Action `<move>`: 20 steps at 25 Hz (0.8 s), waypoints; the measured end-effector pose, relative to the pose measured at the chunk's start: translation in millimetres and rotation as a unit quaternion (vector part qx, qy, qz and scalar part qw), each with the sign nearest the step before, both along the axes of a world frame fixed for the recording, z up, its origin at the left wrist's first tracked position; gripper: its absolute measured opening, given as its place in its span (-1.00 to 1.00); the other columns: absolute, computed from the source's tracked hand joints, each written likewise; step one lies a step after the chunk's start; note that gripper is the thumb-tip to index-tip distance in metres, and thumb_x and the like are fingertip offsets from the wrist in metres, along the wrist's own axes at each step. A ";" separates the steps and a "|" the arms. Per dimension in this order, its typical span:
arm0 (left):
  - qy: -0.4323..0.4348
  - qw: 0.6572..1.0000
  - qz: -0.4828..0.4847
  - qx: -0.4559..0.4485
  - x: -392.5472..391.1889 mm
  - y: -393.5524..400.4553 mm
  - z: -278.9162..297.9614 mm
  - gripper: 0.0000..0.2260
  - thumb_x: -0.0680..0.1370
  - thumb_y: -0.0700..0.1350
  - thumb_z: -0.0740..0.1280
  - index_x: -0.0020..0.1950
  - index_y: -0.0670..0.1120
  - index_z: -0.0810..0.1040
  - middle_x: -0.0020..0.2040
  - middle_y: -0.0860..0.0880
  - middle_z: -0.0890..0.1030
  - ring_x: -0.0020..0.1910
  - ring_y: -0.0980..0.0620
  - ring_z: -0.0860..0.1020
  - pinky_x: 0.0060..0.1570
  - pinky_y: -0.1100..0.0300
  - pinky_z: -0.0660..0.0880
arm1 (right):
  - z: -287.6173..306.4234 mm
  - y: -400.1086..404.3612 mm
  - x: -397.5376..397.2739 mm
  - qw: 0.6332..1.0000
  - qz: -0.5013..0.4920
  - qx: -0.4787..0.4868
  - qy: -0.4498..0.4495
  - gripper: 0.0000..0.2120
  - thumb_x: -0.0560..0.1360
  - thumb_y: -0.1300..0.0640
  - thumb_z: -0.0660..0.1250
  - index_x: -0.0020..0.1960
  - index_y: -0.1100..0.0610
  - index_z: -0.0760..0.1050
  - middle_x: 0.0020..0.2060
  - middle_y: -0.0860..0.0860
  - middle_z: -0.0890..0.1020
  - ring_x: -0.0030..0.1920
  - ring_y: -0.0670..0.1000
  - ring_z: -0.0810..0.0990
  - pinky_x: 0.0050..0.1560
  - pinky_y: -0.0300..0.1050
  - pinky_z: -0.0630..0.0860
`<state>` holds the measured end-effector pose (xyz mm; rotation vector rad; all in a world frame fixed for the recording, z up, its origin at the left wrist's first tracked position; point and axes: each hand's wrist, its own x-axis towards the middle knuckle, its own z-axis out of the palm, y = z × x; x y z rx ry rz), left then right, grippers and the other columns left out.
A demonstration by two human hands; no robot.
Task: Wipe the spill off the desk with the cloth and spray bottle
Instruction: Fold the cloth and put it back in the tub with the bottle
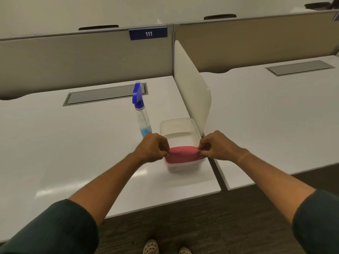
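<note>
Two shoes (pixel 166 247) on dark floor sit lowest in view, with dark sleeves above them, then bare forearms reaching forward over the desk (pixel 55 143).

The left hand (pixel 153 148) pinches the left end of the cloth (pixel 183 155), fingertips (pixel 166 154) closed on its edge. The right hand (pixel 215 146) pinches the right end the same way. Both grips are tight on fabric, and the cloth is stretched between them.

The cloth's long axis runs left to right, straight from one hand to the other, so neither hand is nearer; each holds an end. It hangs over the near end of a clear tub (pixel 180 125), its lower edge at or just inside the rim. I cannot tell whether it touches the tub floor.

The cloth is pink-red, soft, rolled or folded into a thick band, and looks dry, though that is a guess.

The bottle (pixel 142 116) stands upright just left of the tub, behind the left hand, which is the closer one to it. It has a blue trigger head, a clear body and a little blue liquid at the bottom.

A white divider (pixel 190 85) rises just right of the tub. No spill shows clearly on the desk; only glare.
</note>
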<state>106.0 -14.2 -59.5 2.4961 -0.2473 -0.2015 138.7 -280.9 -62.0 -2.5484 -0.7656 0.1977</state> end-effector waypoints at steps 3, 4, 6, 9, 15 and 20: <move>0.002 1.000 0.005 0.005 -0.2 0.4 -6.4 -0.83 0.37 -0.18 0.56 -0.07 -0.09 0.69 -0.19 0.03 0.68 -0.21 0.17 0.63 -0.19 0.46 0.49 | -1.1 0.6 -2.2 1.000 0.000 0.001 0.001 -0.79 0.41 0.13 0.52 0.05 0.11 0.70 -0.13 0.03 0.73 -0.17 -0.07 0.67 0.05 -0.12 0.63; 0.000 1.000 0.006 0.003 -0.4 1.0 -8.0 -0.82 0.36 -0.17 0.56 -0.06 -0.10 0.69 -0.17 0.00 0.69 -0.21 0.17 0.63 -0.20 0.47 0.49 | -1.0 0.5 -2.6 1.000 0.001 0.001 0.001 -0.77 0.42 0.13 0.51 0.06 0.12 0.69 -0.12 0.03 0.73 -0.16 -0.06 0.67 0.06 -0.12 0.63; -0.005 1.000 0.007 -0.008 -1.3 1.8 -10.2 -0.80 0.36 -0.17 0.57 -0.05 -0.11 0.68 -0.14 -0.02 0.70 -0.19 0.15 0.63 -0.13 0.39 0.57 | -0.7 0.2 -3.6 1.000 0.009 -0.004 0.000 -0.74 0.41 0.10 0.52 0.08 0.12 0.68 -0.13 0.03 0.73 -0.16 -0.06 0.66 0.03 -0.10 0.64; -0.017 1.000 0.002 -0.016 -6.2 4.1 -13.9 -0.70 0.36 -0.07 0.56 0.05 -0.09 0.65 -0.05 0.00 0.67 -0.09 0.12 0.61 -0.01 0.21 0.62 | -3.8 1.3 -8.1 0.999 0.005 -0.018 -0.031 -0.62 0.38 -0.06 0.52 0.13 0.09 0.65 -0.10 0.01 0.72 -0.14 -0.03 0.65 -0.04 -0.13 0.62; -0.117 0.985 -0.038 0.124 -23.1 11.4 -21.7 -0.27 0.39 0.34 0.31 0.48 0.04 0.30 0.47 -0.06 0.39 0.39 -0.12 0.39 0.28 -0.09 0.43 | -15.2 12.0 -21.2 0.976 -0.030 -0.081 -0.200 -0.21 0.39 -0.42 0.24 0.39 0.13 0.45 0.28 0.13 0.58 0.23 0.17 0.56 0.18 0.10 0.52; -0.143 0.967 -0.064 0.199 -27.4 12.7 -20.0 -0.12 0.38 0.45 0.14 0.58 0.07 0.00 0.61 -0.08 0.06 0.55 -0.17 0.13 0.46 -0.15 0.17 | -17.5 30.8 -32.8 0.973 -0.057 -0.087 -0.206 -0.09 0.40 -0.46 0.15 0.51 0.16 0.25 0.44 0.19 0.39 0.41 0.21 0.40 0.36 0.13 0.36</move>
